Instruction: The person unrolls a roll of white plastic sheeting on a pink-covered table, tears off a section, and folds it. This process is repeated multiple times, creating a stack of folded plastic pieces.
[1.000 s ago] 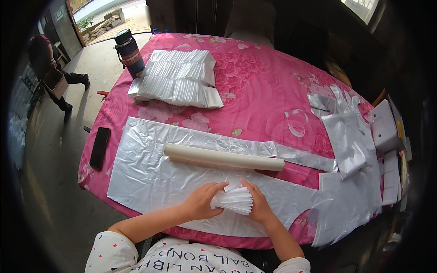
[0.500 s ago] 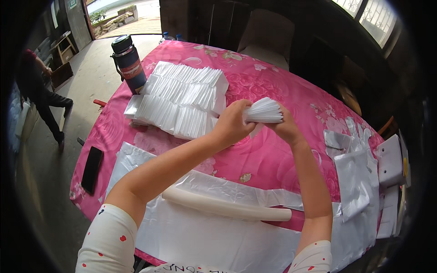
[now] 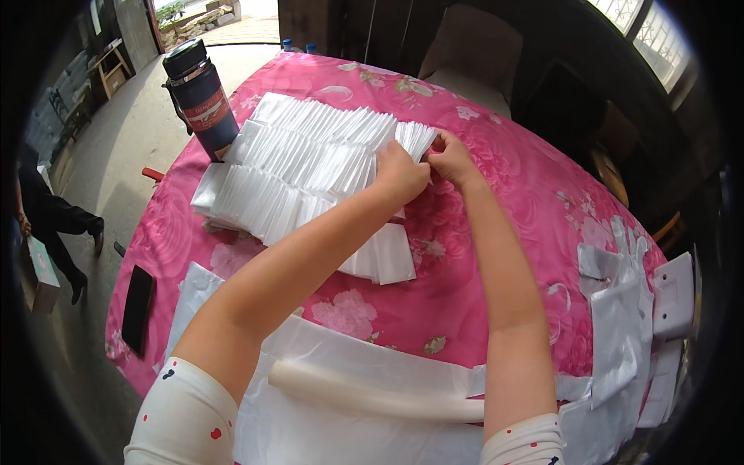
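Note:
Both hands meet at the right end of a large pile of folded clear plastic bags [image 3: 310, 147], which stand on edge in packed rows. My left hand [image 3: 403, 172] is closed on the near side of a fanned bundle of folded plastic bags [image 3: 415, 138]. At the bundle's right end, my right hand [image 3: 452, 159] pinches its edge; part of its fingertips is hidden. The bundle touches or nearly touches the far row of the pile. Below my left wrist, a few flat folded bags [image 3: 391, 254] lie on the cloth.
A pink floral tablecloth [image 3: 496, 232] covers the table. A dark flask [image 3: 203, 101] stands beside the pile, and a black phone [image 3: 138, 310] lies at the left edge. Nearer me are plastic sheeting [image 3: 325, 442] and a pale roll [image 3: 372, 395]. More bags [image 3: 620, 325] lie right. A person [image 3: 58, 217] is at left.
Both hands have carried the bundle left to the right end of the pile. Flat bags once behind my left arm now show. The person at left has shifted, and a box shows beside them.

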A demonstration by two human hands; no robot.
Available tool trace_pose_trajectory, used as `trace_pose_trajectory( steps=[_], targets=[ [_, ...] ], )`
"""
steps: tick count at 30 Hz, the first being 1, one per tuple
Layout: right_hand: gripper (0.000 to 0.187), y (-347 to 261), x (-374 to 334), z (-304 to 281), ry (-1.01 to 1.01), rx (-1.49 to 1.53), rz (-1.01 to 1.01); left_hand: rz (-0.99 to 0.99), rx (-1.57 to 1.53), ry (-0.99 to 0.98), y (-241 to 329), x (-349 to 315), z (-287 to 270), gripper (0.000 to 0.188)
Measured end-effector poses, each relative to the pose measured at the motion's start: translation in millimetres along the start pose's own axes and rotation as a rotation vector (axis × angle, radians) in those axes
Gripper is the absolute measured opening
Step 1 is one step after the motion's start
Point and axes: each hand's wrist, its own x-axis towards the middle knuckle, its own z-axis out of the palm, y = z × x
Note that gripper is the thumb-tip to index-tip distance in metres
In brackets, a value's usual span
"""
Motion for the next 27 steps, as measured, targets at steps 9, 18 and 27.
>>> trace_pose_trajectory(
  steps=[9, 18, 27],
  targets=[
    [0.05, 13.0, -47.5, 38.1, 0.208, -0.387, -0.176, 0.5, 0.274, 0.214, -24.3, -18.0, -13.5, 0.061],
    [0.07, 5.3, -56.4, 35.6, 0.127, -0.645, -0.278, 0.695, 0.911, -0.195, -45.0, -66.9, -47.9, 0.053],
    [0.087, -15.2, -53.8, 54.6, 0.264, -0.867, -0.104, 0.76, 1.069, -0.268, -53.4, -62.0, -60.5, 0.053]
  ],
)
